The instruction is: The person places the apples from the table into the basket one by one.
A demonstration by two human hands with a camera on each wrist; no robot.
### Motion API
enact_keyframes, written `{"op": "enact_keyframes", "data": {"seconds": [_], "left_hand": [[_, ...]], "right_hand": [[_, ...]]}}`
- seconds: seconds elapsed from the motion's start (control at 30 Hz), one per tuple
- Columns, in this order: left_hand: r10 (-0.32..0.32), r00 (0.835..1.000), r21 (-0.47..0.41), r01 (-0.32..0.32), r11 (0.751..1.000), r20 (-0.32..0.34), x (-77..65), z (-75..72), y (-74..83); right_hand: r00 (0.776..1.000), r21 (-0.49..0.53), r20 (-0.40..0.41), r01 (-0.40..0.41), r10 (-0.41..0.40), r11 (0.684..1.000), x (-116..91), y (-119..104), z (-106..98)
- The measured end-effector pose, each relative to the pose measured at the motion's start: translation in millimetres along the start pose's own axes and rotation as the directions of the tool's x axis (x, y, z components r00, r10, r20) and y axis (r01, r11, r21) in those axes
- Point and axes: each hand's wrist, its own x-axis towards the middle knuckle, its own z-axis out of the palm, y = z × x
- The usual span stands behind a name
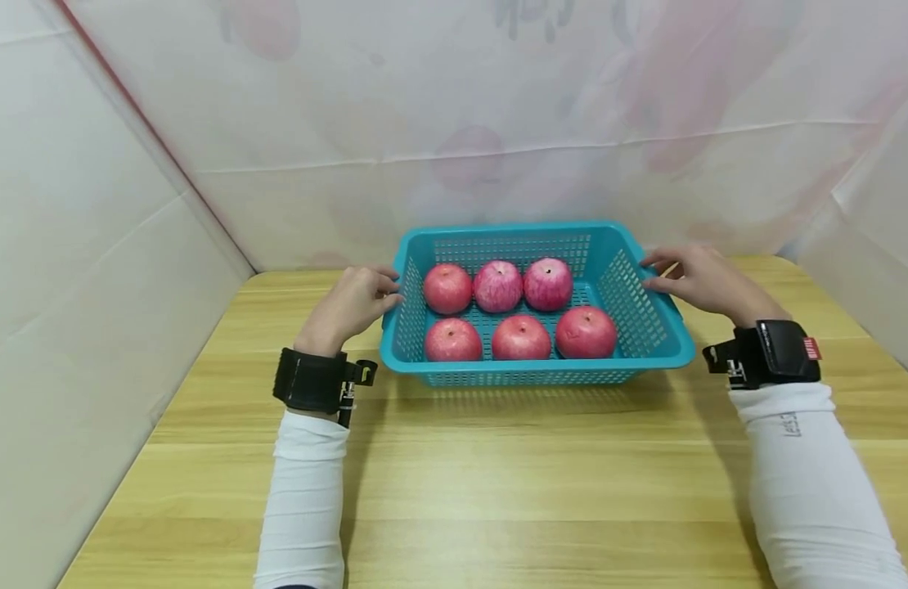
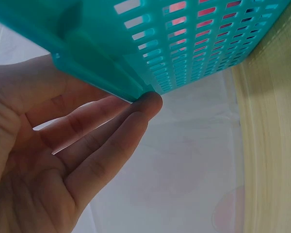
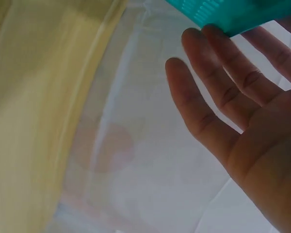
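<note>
A turquoise plastic basket [image 1: 538, 364] with perforated walls is near the table's back edge. Inside it are several red apples [image 1: 521, 337], in a back row and a front row. At the basket's left end, the left hand [image 1: 354, 303] grips the rim, fingertips [image 2: 148, 104] curled beneath the lip. The right hand [image 1: 697, 278] holds the rim at the opposite end. Some of its fingers [image 3: 233, 58] touch the lip from below, while others stand apart from it. Whether the basket's base touches the table cannot be told.
The wood-grain table [image 1: 542, 474] extends in front of the basket. A pale printed cloth [image 1: 336, 123] hangs close behind, with another sheet [image 1: 78, 245] along the left side. Both wrists wear black straps [image 1: 310, 380] with small cameras.
</note>
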Motion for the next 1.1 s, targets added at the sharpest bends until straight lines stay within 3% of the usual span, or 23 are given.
{"op": "enact_keyframes", "data": {"seconds": [0.37,0.5,0.77,1.1], "left_hand": [[-0.008,1.000,0.007,0.008,1.000,-0.009,-2.2,-3.3,1.1],[-0.005,1.000,0.015,0.006,1.000,-0.009,-2.9,-3.5,1.0],[-0.013,1.000,0.022,0.013,1.000,-0.015,-4.1,-4.4,-1.4],[0.022,1.000,0.022,-0.021,1.000,-0.020,-1.9,2.4,-1.6]], "right_hand": [[0.997,0.101,-0.076,-0.010,0.018,0.995,-10,-2,13],[0.995,0.118,-0.075,-0.054,0.063,0.992,-12,-5,16],[0.996,0.125,-0.074,-0.045,0.055,0.991,-8,-4,18],[0.996,0.128,-0.074,-0.045,0.055,0.991,-19,1,18]]}}
